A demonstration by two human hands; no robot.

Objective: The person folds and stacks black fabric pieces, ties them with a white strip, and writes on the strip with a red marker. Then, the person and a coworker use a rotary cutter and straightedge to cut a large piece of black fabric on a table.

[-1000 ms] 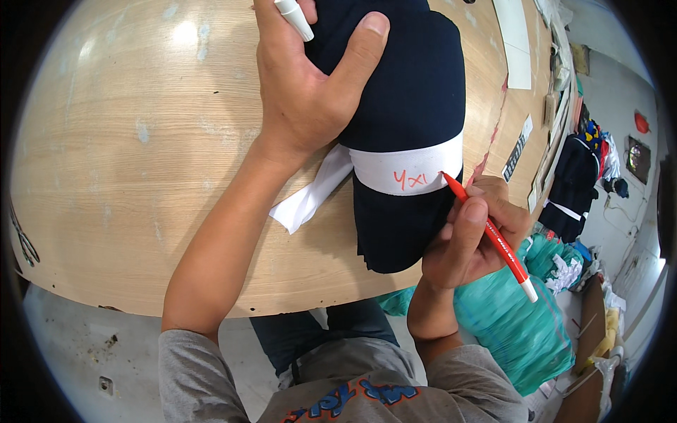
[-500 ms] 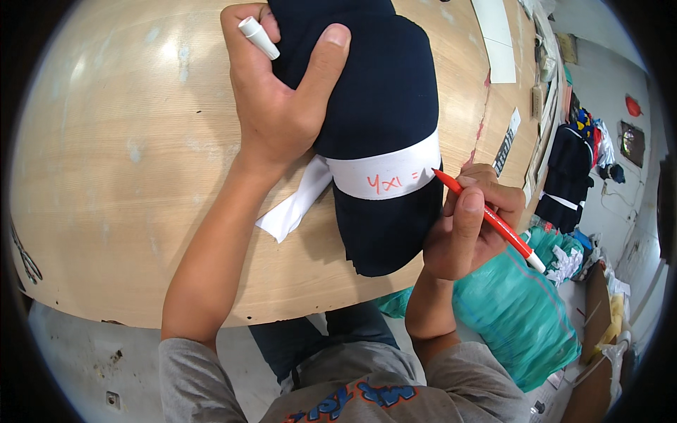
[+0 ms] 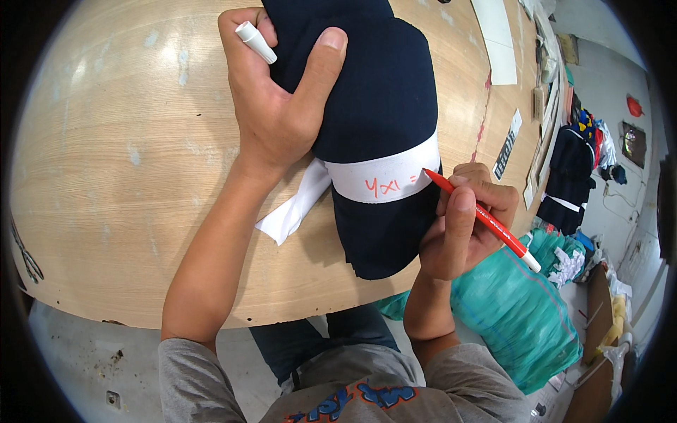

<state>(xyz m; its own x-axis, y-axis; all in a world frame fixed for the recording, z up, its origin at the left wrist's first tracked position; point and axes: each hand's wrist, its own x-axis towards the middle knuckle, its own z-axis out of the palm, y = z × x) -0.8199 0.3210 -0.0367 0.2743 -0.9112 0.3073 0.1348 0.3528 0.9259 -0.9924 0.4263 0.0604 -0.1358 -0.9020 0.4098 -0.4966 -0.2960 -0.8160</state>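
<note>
A folded navy fabric bundle (image 3: 381,88) lies on the wooden table, wrapped by a white band (image 3: 348,185) with red handwriting and a loose twisted tail (image 3: 285,215) at the left. My left hand (image 3: 278,106) grips the bundle's upper left, thumb on top, with a small white pen cap (image 3: 255,42) held between its fingers. My right hand (image 3: 469,218), beside the bundle's lower right, holds a red marker (image 3: 506,237); the marker's tip touches the band at the right of the writing.
The table (image 3: 127,197) carries scissors (image 3: 28,261) at the far left and paper strips (image 3: 493,49) along the right. Beyond its right edge are stacked dark fabric bundles (image 3: 564,176), green sacks (image 3: 508,317) and cardboard (image 3: 596,303) on the floor.
More short red strokes have appeared right of the earlier writing. The bundle and both hands sit a little further left in view than a second ago.
</note>
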